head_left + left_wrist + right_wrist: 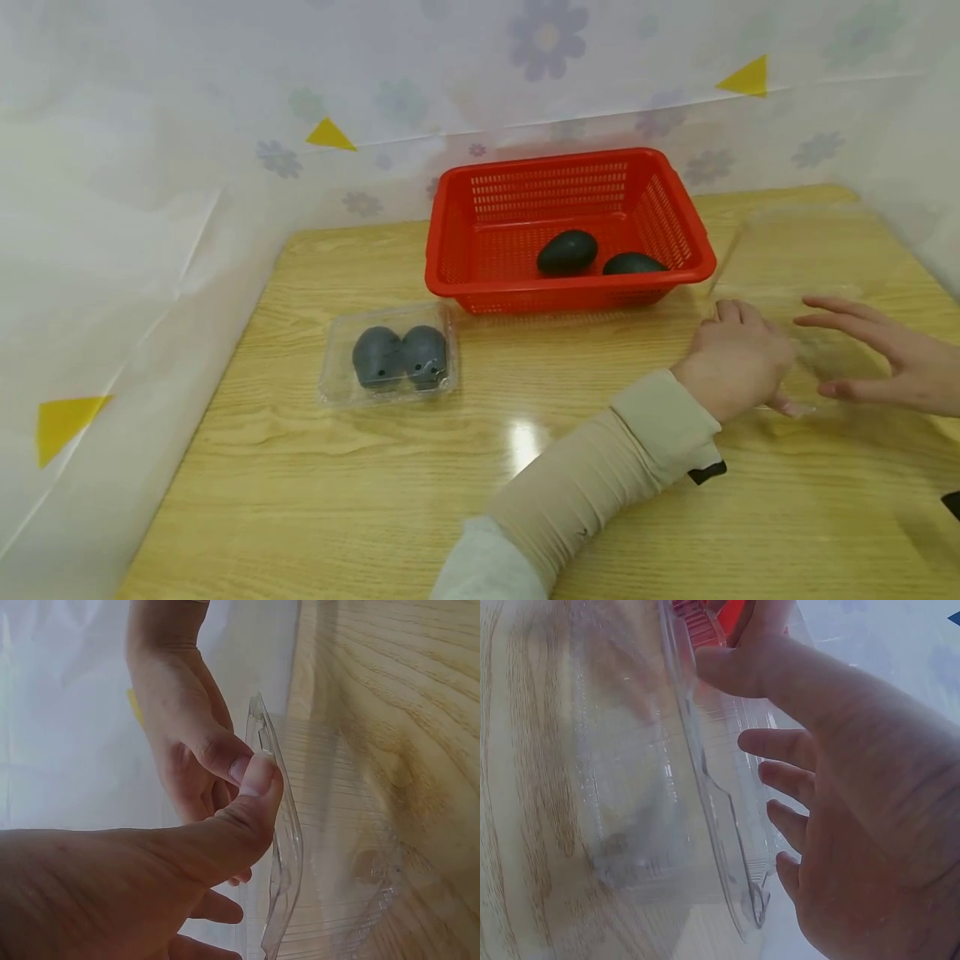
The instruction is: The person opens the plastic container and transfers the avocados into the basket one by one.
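An open clear plastic clamshell box (795, 250) stands at the table's right side, blurred and hard to make out in the head view. My left hand (738, 358) pinches its rim; the left wrist view shows the thumb pressed on the thin plastic edge (289, 855). Beside it, my right hand (896, 362) has its fingers spread and fairly straight. In the right wrist view its fingertips (776, 750) are close to the box's rim (705, 765); whether they touch it is unclear. No contents show in this box.
A red plastic basket (450, 225) at the back holds two dark egg-shaped objects (567, 252). To its front left, a closed clear box (333, 358) contains two similar dark objects (377, 357). A patterned white sheet (420, 75) rises behind the wooden table (300, 500).
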Demonstrator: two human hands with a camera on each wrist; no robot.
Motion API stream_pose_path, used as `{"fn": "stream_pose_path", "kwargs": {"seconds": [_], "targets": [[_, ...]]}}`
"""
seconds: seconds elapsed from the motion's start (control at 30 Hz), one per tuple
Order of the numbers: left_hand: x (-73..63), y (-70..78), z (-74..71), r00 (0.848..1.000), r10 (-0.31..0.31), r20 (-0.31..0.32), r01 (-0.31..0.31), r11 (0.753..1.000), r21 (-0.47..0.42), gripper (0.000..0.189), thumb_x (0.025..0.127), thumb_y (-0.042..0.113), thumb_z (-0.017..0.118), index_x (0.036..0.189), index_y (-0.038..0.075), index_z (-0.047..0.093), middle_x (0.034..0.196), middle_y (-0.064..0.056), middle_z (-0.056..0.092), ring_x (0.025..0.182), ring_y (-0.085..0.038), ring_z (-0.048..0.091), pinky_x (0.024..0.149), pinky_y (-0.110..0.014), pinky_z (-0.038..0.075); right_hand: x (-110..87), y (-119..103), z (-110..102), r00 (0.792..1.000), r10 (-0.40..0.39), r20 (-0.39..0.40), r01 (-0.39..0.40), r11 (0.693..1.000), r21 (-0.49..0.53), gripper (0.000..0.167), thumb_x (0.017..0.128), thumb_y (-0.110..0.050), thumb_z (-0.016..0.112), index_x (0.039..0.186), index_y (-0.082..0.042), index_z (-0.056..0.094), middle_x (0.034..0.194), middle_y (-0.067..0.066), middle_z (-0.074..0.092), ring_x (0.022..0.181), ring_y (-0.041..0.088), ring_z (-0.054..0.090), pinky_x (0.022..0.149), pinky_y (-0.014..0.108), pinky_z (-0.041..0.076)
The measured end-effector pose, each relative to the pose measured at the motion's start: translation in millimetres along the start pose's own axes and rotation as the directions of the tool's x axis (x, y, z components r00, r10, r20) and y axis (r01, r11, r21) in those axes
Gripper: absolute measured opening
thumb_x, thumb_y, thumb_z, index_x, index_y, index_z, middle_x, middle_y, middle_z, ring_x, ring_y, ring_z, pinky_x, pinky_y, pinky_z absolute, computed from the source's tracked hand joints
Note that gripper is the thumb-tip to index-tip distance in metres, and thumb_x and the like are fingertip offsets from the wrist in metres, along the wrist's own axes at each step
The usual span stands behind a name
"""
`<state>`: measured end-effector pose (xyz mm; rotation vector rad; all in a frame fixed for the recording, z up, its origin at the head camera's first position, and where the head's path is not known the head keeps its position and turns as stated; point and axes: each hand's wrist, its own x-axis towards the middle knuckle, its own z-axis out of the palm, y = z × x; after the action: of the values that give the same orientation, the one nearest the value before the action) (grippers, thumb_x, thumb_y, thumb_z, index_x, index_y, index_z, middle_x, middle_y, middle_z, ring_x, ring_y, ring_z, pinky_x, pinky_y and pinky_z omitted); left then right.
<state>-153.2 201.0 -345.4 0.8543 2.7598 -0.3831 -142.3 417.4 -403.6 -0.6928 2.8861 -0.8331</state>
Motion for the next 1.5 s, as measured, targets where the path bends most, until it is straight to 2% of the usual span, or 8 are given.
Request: {"fn": "stream_pose_path", "kwargs": {"seconds": [0.23,0.47,0.7,0.87,1.0,1.13,1.33,1.5], "targets": [[6.2,5.1,-6.0,1.0,0.011,-0.01,-0.011,1.0,0.0,0.082,0.073,0.082,0.049,0.14,0.036,0.047,0.145,0.006,0.042,0.123,-0.01,0.039,0.082,-0.019,0.049,3.2,9,-6,1.0,-0.013,-0.025,0.012,1.0,-0.02,0.08,0.079,-0.001,0.077,0.148,-0.002,0.037,0.159,-0.028,0.002,0.147,-0.006,-0.009,0.105,0.082,0.001],[11.6,-0.4,2.5,0.991,0.085,-0.102,-0.082,0.996,0.037,0.087,0.083,0.082,0.037,0.153,0.031,0.032,0.159,-0.001,0.031,0.145,-0.018,0.031,0.108,-0.023,0.041,10.8,11,-13,0.999,0.049,-0.006,-0.049,0.998,-0.049,0.079,0.084,-0.008,0.076,0.149,0.002,0.033,0.165,0.02,0.008,0.154,0.035,-0.003,0.105,0.081,0.006],[-10.7,-15.6,8.6,0.924,0.217,-0.316,-0.216,0.976,0.037,0.081,0.092,0.075,0.032,0.156,0.026,0.025,0.164,-0.005,0.022,0.153,-0.018,0.019,0.122,-0.03,0.023,20.2,2,-18,0.992,0.036,-0.124,-0.046,0.996,-0.081,0.068,0.089,-0.003,0.069,0.147,0.008,0.033,0.155,0.037,0.021,0.144,0.059,0.008,0.106,0.08,0.005],[-43.8,-41.4,-1.8,0.871,0.279,-0.404,-0.266,0.96,0.089,0.081,0.095,0.073,0.03,0.157,0.022,0.021,0.165,-0.006,0.021,0.153,-0.018,0.019,0.125,-0.03,0.015,24.7,-25,-22,0.911,-0.048,-0.41,-0.005,0.992,-0.127,0.051,0.094,0.002,0.059,0.142,0.008,0.043,0.157,0.026,0.032,0.149,0.04,0.022,0.116,0.07,0.011],[-67.3,-68.6,-1.5,0.832,0.264,-0.488,-0.24,0.964,0.111,0.083,0.096,0.071,0.034,0.158,0.017,0.021,0.164,-0.009,0.022,0.153,-0.023,0.022,0.125,-0.032,0.016,34.6,-58,-28,0.814,-0.131,-0.566,0.054,0.987,-0.151,0.043,0.094,0.003,0.057,0.137,0.006,0.052,0.153,-0.002,0.041,0.141,-0.003,0.027,0.122,0.029,0.015],[-82.7,-94.5,5.0,0.815,0.226,-0.533,-0.234,0.971,0.054,0.085,0.096,0.069,0.039,0.159,0.014,0.02,0.164,-0.013,0.02,0.153,-0.027,0.022,0.125,-0.036,0.019,42.3,-87,-28,0.799,-0.175,-0.576,0.085,0.98,-0.18,0.043,0.094,0.001,0.059,0.137,0.004,0.054,0.152,-0.001,0.044,0.139,-0.009,0.029,0.113,0.01,0.014],[-102.3,-124.1,10.8,0.886,0.137,-0.443,-0.177,0.983,-0.049,0.092,0.093,0.073,0.036,0.161,0.018,0.007,0.168,-0.006,0.004,0.156,-0.024,0.006,0.126,-0.038,0.012,48.2,-124,-19,0.869,-0.158,-0.469,0.063,0.975,-0.212,0.049,0.097,-0.008,0.061,0.144,-0.001,0.048,0.152,0.022,0.043,0.144,0.039,0.036,0.123,0.046,0.022],[-117.9,-148.4,20.6,0.913,0.055,-0.405,-0.112,0.987,-0.118,0.095,0.091,0.076,0.036,0.161,0.022,0.002,0.168,-0.002,-0.006,0.156,-0.022,-0.007,0.127,-0.041,0.003,54.7,-147,-12,0.899,-0.196,-0.392,0.109,0.966,-0.233,0.057,0.093,-0.012,0.068,0.146,-0.007,0.047,0.153,0.015,0.043,0.14,0.039,0.039,0.117,0.013,0.015]]}}
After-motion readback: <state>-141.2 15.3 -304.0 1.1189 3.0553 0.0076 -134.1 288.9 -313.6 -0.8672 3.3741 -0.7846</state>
